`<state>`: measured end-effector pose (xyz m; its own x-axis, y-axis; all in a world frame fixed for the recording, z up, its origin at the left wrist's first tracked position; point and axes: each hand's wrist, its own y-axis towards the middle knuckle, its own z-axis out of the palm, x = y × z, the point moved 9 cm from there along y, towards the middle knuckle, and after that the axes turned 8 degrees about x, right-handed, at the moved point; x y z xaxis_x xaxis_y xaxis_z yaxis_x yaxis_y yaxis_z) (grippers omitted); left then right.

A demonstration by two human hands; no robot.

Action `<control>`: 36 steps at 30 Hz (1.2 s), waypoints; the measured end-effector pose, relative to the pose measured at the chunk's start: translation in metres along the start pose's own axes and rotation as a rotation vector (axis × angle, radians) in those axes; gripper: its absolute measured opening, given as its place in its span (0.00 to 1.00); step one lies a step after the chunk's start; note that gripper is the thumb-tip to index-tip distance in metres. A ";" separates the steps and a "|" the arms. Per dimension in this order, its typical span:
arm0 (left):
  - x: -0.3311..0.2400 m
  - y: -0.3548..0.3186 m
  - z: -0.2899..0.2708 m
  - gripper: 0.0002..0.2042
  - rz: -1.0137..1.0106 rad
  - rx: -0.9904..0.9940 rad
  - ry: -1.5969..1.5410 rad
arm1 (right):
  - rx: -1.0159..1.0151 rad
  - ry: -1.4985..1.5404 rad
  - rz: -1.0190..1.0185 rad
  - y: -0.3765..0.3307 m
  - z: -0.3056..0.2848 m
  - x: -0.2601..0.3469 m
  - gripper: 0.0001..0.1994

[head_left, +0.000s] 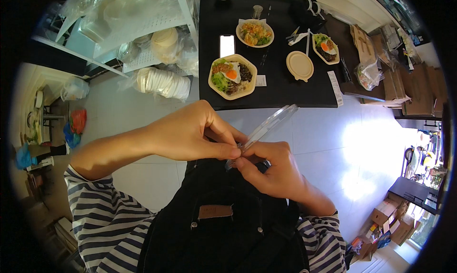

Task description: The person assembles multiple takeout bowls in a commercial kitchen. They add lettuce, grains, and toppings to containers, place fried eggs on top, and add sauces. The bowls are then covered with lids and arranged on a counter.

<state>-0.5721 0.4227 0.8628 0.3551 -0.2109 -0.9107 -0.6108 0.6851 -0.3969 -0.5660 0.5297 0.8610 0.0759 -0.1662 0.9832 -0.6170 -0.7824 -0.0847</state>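
Left hand [190, 132] and right hand [273, 170] are meeting over the black apron [223, 225], fingers of both pinching shut on the near edge of a clear plastic lid [266, 128], which is tilting up toward the black table [285, 89]. Beyond the lid, on the table, a bowl with a fried egg [232, 76] is sitting nearest, a phone [227, 45] just behind it, a second bowl [255, 33] farther back. A tan lid [300, 65] is lying right of the egg bowl.

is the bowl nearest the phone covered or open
Open. The bowl beside the phone has no lid: egg, greens and dark food show bare. Both hands, left hand and right hand, hold clear lids apart from it.
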 end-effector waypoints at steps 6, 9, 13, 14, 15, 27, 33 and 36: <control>0.003 -0.007 0.004 0.07 -0.034 0.032 0.004 | 0.009 -0.062 -0.054 0.001 0.009 0.009 0.04; 0.003 -0.009 0.005 0.07 -0.053 0.042 0.013 | 0.011 -0.093 -0.087 0.001 0.011 0.011 0.04; 0.005 -0.011 0.006 0.07 -0.068 0.042 -0.014 | 0.020 -0.120 -0.101 0.000 0.013 0.012 0.05; 0.007 -0.012 0.006 0.07 -0.065 0.044 -0.022 | 0.026 -0.120 -0.111 0.001 0.014 0.013 0.05; 0.008 -0.012 0.007 0.07 -0.063 0.045 -0.032 | 0.034 -0.119 -0.120 0.001 0.015 0.013 0.05; 0.008 -0.015 0.011 0.06 -0.024 0.073 0.126 | 0.063 -0.194 -0.195 0.000 0.020 0.016 0.06; 0.011 -0.023 0.008 0.07 0.142 -0.034 0.143 | 0.054 -0.213 -0.059 0.002 0.020 0.015 0.07; 0.023 -0.030 0.013 0.07 0.271 -0.087 0.306 | 0.032 -0.266 -0.005 0.007 0.031 0.010 0.07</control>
<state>-0.5361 0.4067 0.8553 -0.0452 -0.2370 -0.9705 -0.7153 0.6858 -0.1342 -0.5450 0.5040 0.8648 0.2843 -0.3111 0.9069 -0.5916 -0.8012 -0.0894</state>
